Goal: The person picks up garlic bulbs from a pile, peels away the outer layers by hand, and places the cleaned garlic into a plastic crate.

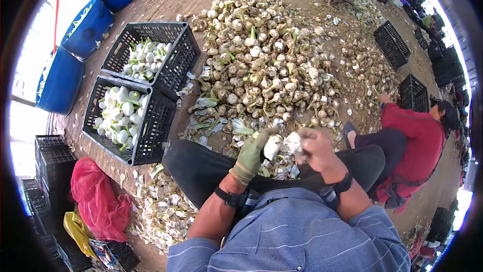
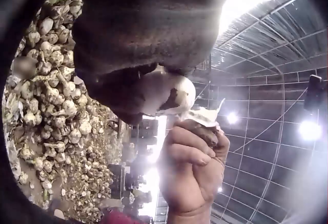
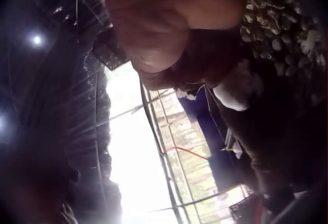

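My left hand (image 1: 250, 155), in a green glove, grips a white garlic bulb (image 1: 272, 147) above my lap. Close beside it, my bare right hand (image 1: 319, 152) pinches a piece of papery garlic skin (image 1: 292, 143) between thumb and fingers. Seen from the left wrist, the bulb (image 2: 171, 93) shows a brown patch on its white side, and the loose skin (image 2: 205, 115) lies right at its lower edge. The right wrist view is dark, with the bulb (image 3: 239, 89) partly behind the fingers. In front of my knees spreads a large heap of untrimmed garlic (image 1: 271, 65).
Two black crates (image 1: 157, 121) of cleaned garlic stand at my left, with blue tubs (image 1: 60, 82) beyond. A red mesh sack (image 1: 98, 199) lies behind them. At right, a person in a red top (image 1: 415, 131) sits close by. Peeled skins (image 1: 163, 211) litter the floor.
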`<state>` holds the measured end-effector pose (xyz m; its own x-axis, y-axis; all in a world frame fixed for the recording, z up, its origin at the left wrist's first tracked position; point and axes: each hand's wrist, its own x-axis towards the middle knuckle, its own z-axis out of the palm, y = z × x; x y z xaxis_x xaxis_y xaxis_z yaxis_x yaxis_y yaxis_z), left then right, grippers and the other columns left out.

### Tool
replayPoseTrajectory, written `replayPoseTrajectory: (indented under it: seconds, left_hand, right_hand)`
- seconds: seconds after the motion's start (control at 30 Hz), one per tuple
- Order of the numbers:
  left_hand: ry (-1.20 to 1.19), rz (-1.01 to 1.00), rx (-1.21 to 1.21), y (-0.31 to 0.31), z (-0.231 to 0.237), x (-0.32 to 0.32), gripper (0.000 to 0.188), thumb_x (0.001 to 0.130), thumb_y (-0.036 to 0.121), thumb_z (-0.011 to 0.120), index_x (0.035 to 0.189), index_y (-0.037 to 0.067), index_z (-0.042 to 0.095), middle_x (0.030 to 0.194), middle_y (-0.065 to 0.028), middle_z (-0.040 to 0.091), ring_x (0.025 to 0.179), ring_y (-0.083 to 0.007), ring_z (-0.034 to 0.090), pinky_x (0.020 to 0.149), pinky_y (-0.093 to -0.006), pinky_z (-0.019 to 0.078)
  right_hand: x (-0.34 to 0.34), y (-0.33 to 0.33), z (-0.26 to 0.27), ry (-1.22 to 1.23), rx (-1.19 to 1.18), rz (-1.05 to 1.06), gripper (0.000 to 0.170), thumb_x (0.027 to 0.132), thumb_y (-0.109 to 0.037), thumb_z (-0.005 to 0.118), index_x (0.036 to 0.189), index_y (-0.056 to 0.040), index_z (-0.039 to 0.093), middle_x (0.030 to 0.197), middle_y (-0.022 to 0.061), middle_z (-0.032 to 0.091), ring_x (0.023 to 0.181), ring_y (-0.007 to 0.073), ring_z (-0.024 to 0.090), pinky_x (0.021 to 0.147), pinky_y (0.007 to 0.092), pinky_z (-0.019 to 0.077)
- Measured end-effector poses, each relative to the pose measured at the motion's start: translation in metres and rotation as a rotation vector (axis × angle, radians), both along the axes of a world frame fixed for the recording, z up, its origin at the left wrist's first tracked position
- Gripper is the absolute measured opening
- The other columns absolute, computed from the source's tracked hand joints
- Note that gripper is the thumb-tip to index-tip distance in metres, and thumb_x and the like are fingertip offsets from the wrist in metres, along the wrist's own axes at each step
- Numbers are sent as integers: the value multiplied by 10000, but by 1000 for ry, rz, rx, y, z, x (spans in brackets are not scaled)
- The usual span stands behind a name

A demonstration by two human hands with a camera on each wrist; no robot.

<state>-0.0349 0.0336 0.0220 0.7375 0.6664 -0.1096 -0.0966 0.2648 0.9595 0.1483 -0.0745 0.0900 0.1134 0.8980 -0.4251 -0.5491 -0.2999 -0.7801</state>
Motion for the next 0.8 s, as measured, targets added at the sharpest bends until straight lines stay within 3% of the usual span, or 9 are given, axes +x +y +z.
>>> replayPoseTrajectory:
  seconds: [0.07,0.1,0.2,0.23,0.33,0.43,0.6,0.77,0.8]
  left_hand:
    - [37,-13,412,3,-3,0,332,980,105,513,1282,-14,577,1121,-67,662,973,-118,611,845,-247,494]
    - [-58,7,239,-1,-1,1,569,757,-144,669,1287,38,566,1099,-102,682,975,-171,651,838,-290,525]
    - [-58,-50,100,0,14,-3,453,841,-42,655,1278,40,568,1102,-99,682,996,-181,652,838,-301,525]
    - [-57,-32,101,-1,8,-2,409,871,6,636,1274,35,570,1095,-98,680,979,-175,647,831,-302,521]
    - [-36,39,19,-3,-7,4,328,952,132,561,1256,11,583,1050,-77,663,915,-140,609,794,-282,495]
    - [53,82,-126,-8,28,2,333,988,171,470,1237,-11,597,950,-27,617,813,-94,529,719,-256,451]
    - [101,85,248,-8,27,0,301,961,147,474,1187,-15,591,927,-61,590,790,-125,532,703,-283,448]
    - [45,95,249,-8,27,0,327,946,138,439,1191,-16,590,923,-45,593,756,-108,501,666,-267,425]
    - [12,94,157,-8,27,0,328,951,141,453,1201,-23,587,974,-69,610,820,-129,534,723,-277,444]
  right_hand:
    - [10,-4,14,251,120,-141,142,887,-109,581,996,-27,622,752,59,621,533,142,557,488,323,484]
    - [13,-9,24,320,201,-159,139,871,-120,612,980,-35,627,799,78,636,615,148,580,563,298,487]
    - [23,-8,14,-626,22,383,149,856,-117,636,978,-33,621,866,79,646,735,138,590,655,272,475]
    - [19,-6,8,-897,22,424,212,847,-101,654,1031,-16,589,901,66,638,814,113,572,707,245,451]
    - [-6,-5,3,-549,-78,147,296,845,-101,664,1101,-2,553,884,55,627,788,94,558,686,246,446]
    - [-28,2,5,-699,-77,163,359,838,-118,676,1136,21,531,794,63,626,705,91,564,621,267,444]
    - [-39,12,2,-923,-109,180,428,825,-164,705,1143,40,505,681,51,567,602,136,522,573,299,429]
    - [-37,6,-13,-664,-36,120,359,840,-90,662,1139,25,500,720,25,568,620,91,512,572,266,421]
    - [-37,5,-15,-587,-19,101,344,844,-73,650,1138,21,499,741,19,575,629,80,513,574,257,421]
